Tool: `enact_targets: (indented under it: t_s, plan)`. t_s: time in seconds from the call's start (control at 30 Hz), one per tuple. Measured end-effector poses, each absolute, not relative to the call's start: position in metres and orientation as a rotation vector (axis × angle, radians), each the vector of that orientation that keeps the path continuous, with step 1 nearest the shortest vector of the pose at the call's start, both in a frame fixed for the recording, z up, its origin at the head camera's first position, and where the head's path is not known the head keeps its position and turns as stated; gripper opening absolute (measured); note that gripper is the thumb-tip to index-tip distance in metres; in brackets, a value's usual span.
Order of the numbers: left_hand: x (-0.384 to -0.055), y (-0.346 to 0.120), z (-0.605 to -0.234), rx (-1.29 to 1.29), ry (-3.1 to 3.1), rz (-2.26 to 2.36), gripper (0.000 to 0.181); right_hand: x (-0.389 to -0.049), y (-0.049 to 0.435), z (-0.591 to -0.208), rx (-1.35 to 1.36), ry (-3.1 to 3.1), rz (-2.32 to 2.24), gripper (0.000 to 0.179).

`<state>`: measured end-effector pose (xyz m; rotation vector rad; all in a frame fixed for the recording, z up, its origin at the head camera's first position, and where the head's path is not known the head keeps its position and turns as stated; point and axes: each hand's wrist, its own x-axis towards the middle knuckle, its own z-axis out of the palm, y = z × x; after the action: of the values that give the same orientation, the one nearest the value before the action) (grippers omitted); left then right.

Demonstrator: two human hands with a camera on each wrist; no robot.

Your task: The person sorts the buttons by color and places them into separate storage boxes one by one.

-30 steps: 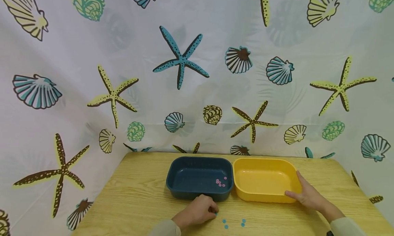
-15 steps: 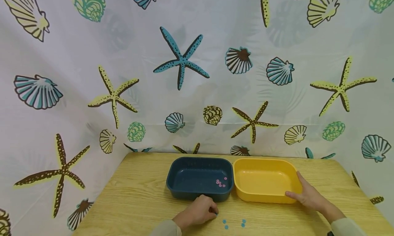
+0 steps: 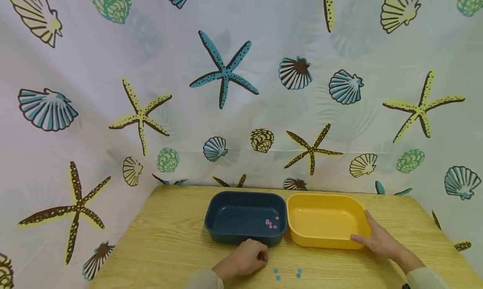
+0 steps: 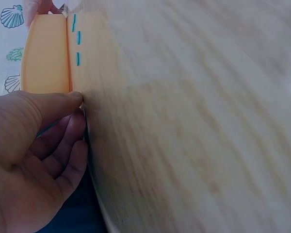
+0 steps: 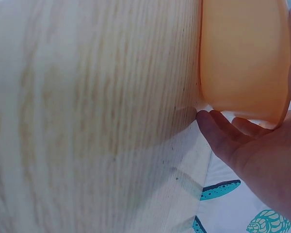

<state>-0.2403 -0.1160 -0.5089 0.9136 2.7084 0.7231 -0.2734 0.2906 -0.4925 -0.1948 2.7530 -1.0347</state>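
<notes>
My left hand (image 3: 243, 259) rests on the table in front of the navy tub (image 3: 245, 240), thumb and forefinger meeting at a small blue button-like disc (image 3: 266, 262), mostly hidden by the fingertips. In the left wrist view the thumb and fingertips touch the wood. Several more flat blue discs (image 3: 278, 277) lie loose just right of this hand. At the yellow tub (image 3: 326, 242), my right hand (image 3: 379, 238) holds the right front corner, thumb at the front rim and fingers along the end wall. The right wrist view has the fingertips low against that end.
Several small pink discs (image 3: 269, 223) lie inside the navy tub toward its right side. Both tubs stand side by side on the wooden table (image 3: 170, 226). A white curtain (image 3: 256, 113) with shells and starfish hangs behind and at both sides.
Both hands, the tubs and the loose discs keep their places. Only the head view shifts very slightly.
</notes>
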Motion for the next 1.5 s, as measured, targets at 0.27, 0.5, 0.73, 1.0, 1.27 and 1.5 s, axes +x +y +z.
enact_targets:
  t_s: [0.27, 0.5, 0.73, 1.0, 1.27, 1.5]
  plan:
    - [-0.237, -0.113, -0.497, 0.95, 2.685, 0.781, 0.012, -0.273, 0.292, -0.495, -0.204, 2.749, -1.039, 0.112]
    - [-0.236, -0.101, -0.472, 0.979, 2.572, 0.962, 0.006, -0.272, 0.291, -0.493, -0.237, 2.762, -1.045, 0.11]
    - [-0.246, -0.096, -0.453, 0.996, 2.564, 1.034, 0.005, -0.274, 0.29, -0.491, -0.212, 2.737, -1.038, 0.112]
    - [-0.263, -0.089, -0.446, 0.884, 2.599, 1.092, 0.006, -0.276, 0.29, -0.492, -0.18, 2.711, -1.045, 0.114]
    - [-0.275, -0.07, -0.444, 0.746, 2.589, 1.208, 0.011, -0.274, 0.289, -0.494, -0.195, 2.723, -1.03, 0.113]
    - [-0.286, -0.054, -0.44, 0.692, 2.602, 1.245, 0.014, -0.273, 0.291, -0.493, -0.209, 2.745, -1.017, 0.112]
